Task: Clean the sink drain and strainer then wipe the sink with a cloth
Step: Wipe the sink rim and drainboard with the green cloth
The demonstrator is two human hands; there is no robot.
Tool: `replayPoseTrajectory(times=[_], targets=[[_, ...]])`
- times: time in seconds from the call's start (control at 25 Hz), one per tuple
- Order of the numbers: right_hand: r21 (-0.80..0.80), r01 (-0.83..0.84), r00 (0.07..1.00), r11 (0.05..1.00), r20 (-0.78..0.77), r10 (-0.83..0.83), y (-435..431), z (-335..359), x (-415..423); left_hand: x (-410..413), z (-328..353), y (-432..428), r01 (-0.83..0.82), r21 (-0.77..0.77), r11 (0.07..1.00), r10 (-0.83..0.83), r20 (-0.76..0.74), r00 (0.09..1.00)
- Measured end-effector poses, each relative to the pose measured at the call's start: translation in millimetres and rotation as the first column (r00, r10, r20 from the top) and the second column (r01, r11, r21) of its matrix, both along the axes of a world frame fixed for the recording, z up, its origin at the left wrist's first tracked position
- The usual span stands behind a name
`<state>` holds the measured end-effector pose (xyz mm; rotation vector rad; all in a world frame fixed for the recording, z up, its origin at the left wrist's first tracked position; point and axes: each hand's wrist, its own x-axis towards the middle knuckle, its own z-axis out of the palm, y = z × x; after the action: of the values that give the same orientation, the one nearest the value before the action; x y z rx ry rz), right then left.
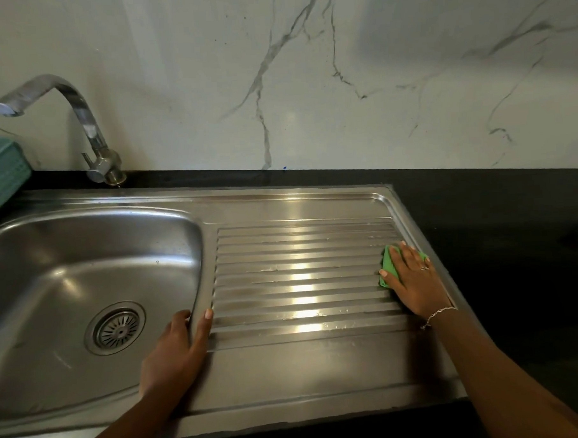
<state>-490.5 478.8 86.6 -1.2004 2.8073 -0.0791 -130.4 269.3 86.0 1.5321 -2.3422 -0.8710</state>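
- The strainer (117,329) sits in the drain at the bottom of the sink basin (51,262).
- My left hand (177,349) rests on the rim between basin and drainboard (300,278), fingers relaxed, holding nothing.
- My right hand (413,279), fingers straight, presses the green cloth (387,267) flat at the drainboard's right edge, beside the black tabletop (514,242).

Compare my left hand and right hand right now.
The left hand holds nothing and rests on the ridge between basin and drainboard; the right hand presses a green cloth flat at the drainboard's right edge. The right hand wears a ring and bracelet; the left shows neither. Both lie palm down.
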Motion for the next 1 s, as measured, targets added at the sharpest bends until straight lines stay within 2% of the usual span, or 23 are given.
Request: replayPoseTrajectory(times=[0.56, 0.76, 1.0], targets=[[0.056, -0.008, 1.000, 0.998, -0.021, 0.009, -38, -2, -1, -7, 0, -1, -0.008, -0.023, 1.000, 0.009, 0.077, 0.997], [0.025, -0.074, 0.997, 0.997, -0.022, 0.075, -73, 0, 44, -8, -2, 0, -0.001, -0.030, 1.000, 0.004, 0.098, 0.995], [-0.054, -0.275, 0.961, 0.960, -0.023, 0.274, -152, -3, 132, -9, -4, 0, -0.010, -0.012, 1.000, 0.011, 0.083, 0.996]])
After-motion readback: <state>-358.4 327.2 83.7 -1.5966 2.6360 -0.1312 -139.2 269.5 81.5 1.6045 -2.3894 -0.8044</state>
